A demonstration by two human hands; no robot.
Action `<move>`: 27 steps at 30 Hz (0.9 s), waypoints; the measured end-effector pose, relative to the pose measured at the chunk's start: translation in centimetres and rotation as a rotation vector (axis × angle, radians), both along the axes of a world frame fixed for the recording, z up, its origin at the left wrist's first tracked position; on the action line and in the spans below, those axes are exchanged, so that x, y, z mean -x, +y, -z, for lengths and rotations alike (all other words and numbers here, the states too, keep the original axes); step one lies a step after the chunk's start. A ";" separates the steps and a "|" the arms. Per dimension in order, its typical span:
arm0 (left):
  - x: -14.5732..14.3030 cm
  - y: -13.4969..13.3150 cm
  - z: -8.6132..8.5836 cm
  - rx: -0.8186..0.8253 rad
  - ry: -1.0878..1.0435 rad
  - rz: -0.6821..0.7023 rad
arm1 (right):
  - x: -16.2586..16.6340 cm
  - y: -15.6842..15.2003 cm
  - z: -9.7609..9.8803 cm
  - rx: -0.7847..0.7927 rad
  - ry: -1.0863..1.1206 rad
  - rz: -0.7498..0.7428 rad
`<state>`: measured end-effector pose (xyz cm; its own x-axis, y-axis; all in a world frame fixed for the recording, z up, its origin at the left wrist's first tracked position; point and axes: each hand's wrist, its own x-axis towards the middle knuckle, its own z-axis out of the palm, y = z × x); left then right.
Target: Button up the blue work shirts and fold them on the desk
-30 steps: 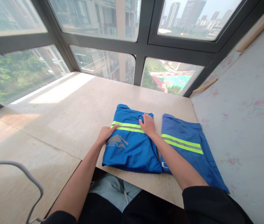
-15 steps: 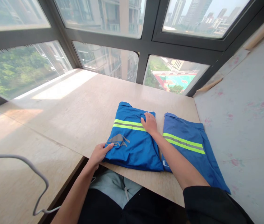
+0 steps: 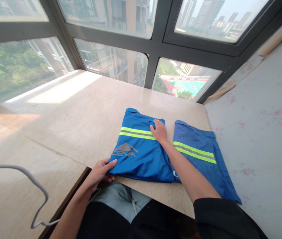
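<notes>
Two hands on folded blue garment [image 3: 141, 152], yellow-grey stripes, grey logo: left [image 3: 101, 171] pinching near corner, right [image 3: 158, 131] flat

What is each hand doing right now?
Left hand: closed on the near corner of the folded blue garment.
Right hand: open, flat on that garment.

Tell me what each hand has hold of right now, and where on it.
The left hand grips the folded blue garment at its near left corner. The right hand lies flat on its far right part, pressing, not gripping.
</notes>
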<state>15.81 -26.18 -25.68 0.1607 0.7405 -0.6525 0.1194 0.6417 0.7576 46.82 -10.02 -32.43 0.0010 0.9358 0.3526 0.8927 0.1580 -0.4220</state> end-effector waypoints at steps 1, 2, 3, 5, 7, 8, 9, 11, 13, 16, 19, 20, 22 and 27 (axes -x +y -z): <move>-0.1 0.0 0.2 -0.004 -0.014 -0.027 | 0.0 0.0 0.0 0.001 0.001 0.000; -0.2 -0.1 0.3 -0.011 -0.018 -0.052 | 0.1 -0.1 -0.1 0.002 0.000 0.001; -0.3 -0.1 0.5 -0.023 -0.011 -0.073 | 0.1 -0.1 -0.1 0.002 -0.001 0.001; -0.7 -0.1 0.7 -0.053 0.017 -0.098 | 0.1 -0.2 -0.2 -0.002 -0.001 0.000; -0.8 -0.1 0.9 -0.072 0.041 -0.103 | 0.1 -0.2 -0.2 -0.008 0.009 0.000; -0.8 -0.1 0.9 -0.074 0.046 -0.101 | 0.1 -0.2 -0.2 -0.012 0.018 0.000; -0.7 -0.1 0.9 -0.069 0.045 -0.097 | 0.1 -0.2 -0.1 -0.015 0.031 -0.002; -0.5 -0.1 0.9 -0.038 0.035 -0.092 | 0.0 -0.3 0.0 -0.023 0.059 -0.012; -0.4 0.0 0.6 0.010 0.031 -0.098 | 0.0 -0.3 0.1 -0.032 0.089 -0.023; -0.5 0.4 -0.1 0.056 0.028 -0.117 | -0.2 -0.3 0.2 -0.043 0.131 -0.032; -0.6 0.8 -0.9 0.108 -0.038 -0.122 | -0.2 -0.3 0.2 -0.051 0.169 -0.049; -0.5 0.9 -1.0 0.132 -0.077 -0.121 | -0.2 -0.3 0.2 -0.057 0.180 -0.055; -0.3 1.0 -1.2 0.159 -0.157 -0.134 | -0.1 -0.4 0.0 -0.081 0.182 -0.053; -0.7 1.3 -1.3 0.123 -0.272 -0.181 | 0.3 -1.0 -0.4 -0.154 0.028 0.190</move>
<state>16.46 -24.90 -24.33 0.2145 0.6910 -0.6903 -0.2001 0.7228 0.6614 46.50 -10.99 -32.04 0.1835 0.8531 0.4883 0.9009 0.0528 -0.4309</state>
